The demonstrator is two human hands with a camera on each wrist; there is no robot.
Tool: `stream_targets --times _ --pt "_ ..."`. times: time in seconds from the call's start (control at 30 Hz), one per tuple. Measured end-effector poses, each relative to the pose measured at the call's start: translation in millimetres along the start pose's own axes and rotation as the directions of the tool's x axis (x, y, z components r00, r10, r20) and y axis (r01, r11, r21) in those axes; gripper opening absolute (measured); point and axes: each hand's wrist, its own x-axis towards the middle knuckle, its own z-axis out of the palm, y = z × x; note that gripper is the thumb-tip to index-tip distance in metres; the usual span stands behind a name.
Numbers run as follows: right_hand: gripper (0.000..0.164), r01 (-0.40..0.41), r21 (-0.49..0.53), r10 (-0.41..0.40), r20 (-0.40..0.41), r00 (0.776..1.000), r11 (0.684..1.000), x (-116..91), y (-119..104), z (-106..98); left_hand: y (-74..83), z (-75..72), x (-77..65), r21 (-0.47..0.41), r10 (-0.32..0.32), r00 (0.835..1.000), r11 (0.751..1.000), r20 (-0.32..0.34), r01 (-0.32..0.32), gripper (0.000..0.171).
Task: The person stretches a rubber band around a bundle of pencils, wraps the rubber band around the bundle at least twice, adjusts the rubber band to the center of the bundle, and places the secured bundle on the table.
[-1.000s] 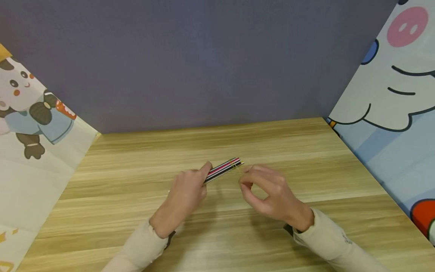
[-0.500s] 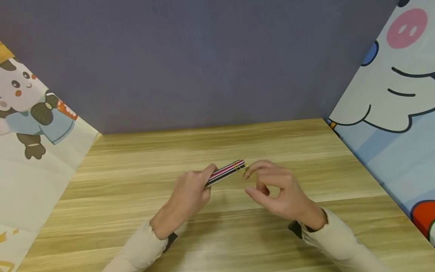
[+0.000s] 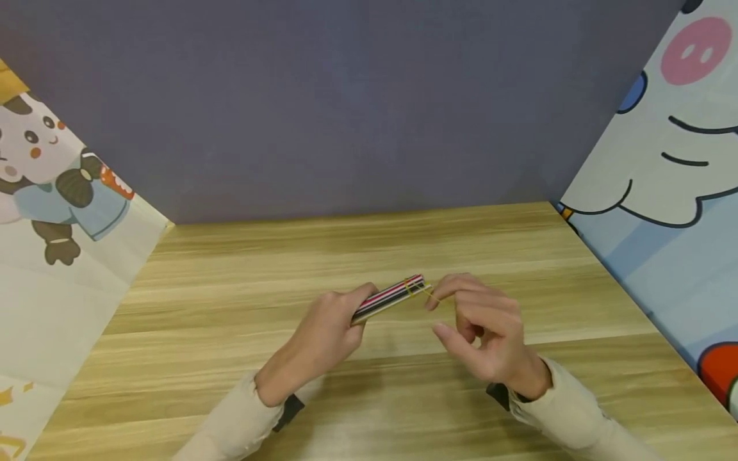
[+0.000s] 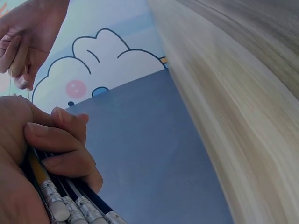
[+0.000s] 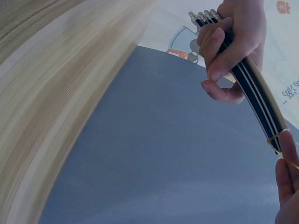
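Observation:
My left hand (image 3: 323,336) grips a bundle of several striped pencils (image 3: 385,301), held slanting above the table. In the left wrist view, its fingers (image 4: 63,151) curl round the shafts, and white erasers in metal ferrules (image 4: 58,207) stick out below. A thin yellow rubber band (image 3: 409,286) loops the bundle's far end. My right hand (image 3: 490,323) is beside that end, its fingers hooked in a strand of the band and drawing it out, the thumb apart. In the right wrist view, right fingertips (image 5: 288,144) lie right at the banded pencil ends.
A wood-grain table (image 3: 242,269) lies below both hands. Behind it rises a plain grey-blue panel (image 3: 346,115). Cartoon-printed panels flank it, one at the left (image 3: 86,288) and one at the right (image 3: 640,250).
Both hands and the pencils have shifted slightly right. The right thumb and index finger, close together before, have parted, and the band now stretches from the pencil ends to the right fingers.

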Motion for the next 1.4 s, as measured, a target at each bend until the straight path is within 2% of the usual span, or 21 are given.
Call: stream_targets --times 0.13,0.23,0.33,0.4,0.47,0.53,0.6,0.67,0.7,0.77,0.83,0.9,1.0,1.07,1.13,1.2,1.27,1.33,1.37,1.4 --pt "0.043 0.022 -0.077 -0.018 0.05 0.999 0.997 -2.3 -1.2 -0.5 0.9 0.4 1.1 -0.026 -0.03 0.999 0.999 0.01 0.031 0.037" --pt "0.038 0.077 -0.159 -0.064 0.084 0.994 0.984 -3.4 -0.3 -0.2 0.7 2.4 1.6 -0.059 -0.066 0.998 0.996 0.019 0.067 0.032" --pt "0.037 0.133 -0.19 -0.116 0.097 0.989 0.973 -4.5 2.1 2.1 0.5 5.1 1.8 -0.121 -0.098 0.994 0.987 0.051 0.104 0.023" --pt "0.037 0.138 -0.219 -0.115 0.117 0.987 0.966 -6.4 2.5 3.2 0.4 6.7 1.9 -0.164 -0.122 0.989 0.977 0.083 0.134 0.02" --pt "0.033 0.097 -0.22 -0.064 0.151 0.986 0.971 -9.1 2.2 3.2 0.7 7.4 1.8 -0.193 -0.145 0.984 0.968 0.104 0.163 0.02" --pt "0.026 0.008 -0.265 0.044 0.191 0.981 0.964 -12.1 0.6 2.0 0.4 7.7 1.9 -0.187 -0.167 0.981 0.965 0.095 0.182 0.021" --pt "0.016 -0.098 -0.322 0.179 0.233 0.956 0.942 -14.9 -0.9 0.1 -0.6 7.8 1.9 -0.167 -0.187 0.98 0.966 0.07 0.197 0.021" --pt "0.005 -0.218 -0.353 0.323 0.271 0.907 0.91 -17.1 -2.1 -2.6 -2.1 8.2 2.1 -0.132 -0.195 0.98 0.971 0.036 0.199 0.017" --pt "0.005 -0.274 -0.356 0.383 0.284 0.879 0.893 -17.8 -2.3 -4.1 -2.9 8.4 2.1 -0.12 -0.196 0.98 0.973 0.024 0.198 0.015" --pt "0.017 -0.387 -0.326 0.481 0.292 0.826 0.863 -18.7 -1.6 -7.9 -3.6 8.5 2.0 -0.103 -0.197 0.98 0.975 0.004 0.197 0.016" --pt "0.026 -0.511 -0.253 0.568 0.289 0.771 0.822 -19.0 -0.4 -12.1 -3.5 8.5 1.6 -0.082 -0.188 0.982 0.979 -0.018 0.186 0.018" --pt "0.028 -0.621 -0.161 0.639 0.275 0.718 0.767 -19.1 1.6 -16.0 -2.6 8.4 0.7 -0.061 -0.171 0.984 0.984 -0.044 0.168 0.024" --pt "0.02 -0.752 0.013 0.727 0.244 0.642 0.659 -19.4 5.9 -19.8 -0.8 8.5 -1.6 -0.011 -0.129 0.988 0.992 -0.087 0.128 0.034" --pt "0.015 -0.802 0.141 0.769 0.227 0.598 0.581 -19.7 9.2 -21.0 0.4 9.2 -2.9 0.028 -0.093 0.989 0.995 -0.113 0.097 0.039" --pt "0.015 -0.83 0.269 0.809 0.218 0.546 0.488 -19.9 12.1 -22.0 1.0 10.3 -3.5 0.084 -0.051 0.989 0.994 -0.141 0.063 0.042" --pt "0.017 -0.852 0.346 0.849 0.22 0.48 0.392 -20.7 14.5 -22.9 1.0 11.9 -3.6 0.171 0.005 0.987 0.985 -0.161 0.023 0.042" --pt "0.02 -0.877 0.371 0.888 0.222 0.403 0.305 -21.9 16.4 -23.8 0.2 13.7 -3.8 0.262 0.063 0.984 0.965 -0.165 -0.018 0.039" --pt "0.023 -0.904 0.333 0.911 0.215 0.351 0.27 -23.1 18.2 -24.5 -0.8 15.3 -3.9 0.355 0.117 0.979 0.934 -0.166 -0.051 0.036" --pt "0.022 -0.916 0.302 0.919 0.211 0.333 0.263 -23.5 19.0 -24.7 -1.2 15.9 -4.0 0.39 0.135 0.977 0.919 -0.164 -0.061 0.035" --pt "0.021 -0.924 0.272 0.922 0.205 0.328 0.268 -23.9 19.7 -24.8 -1.6 16.1 -4.0 0.415 0.148 0.975 0.907 -0.163 -0.068 0.034"
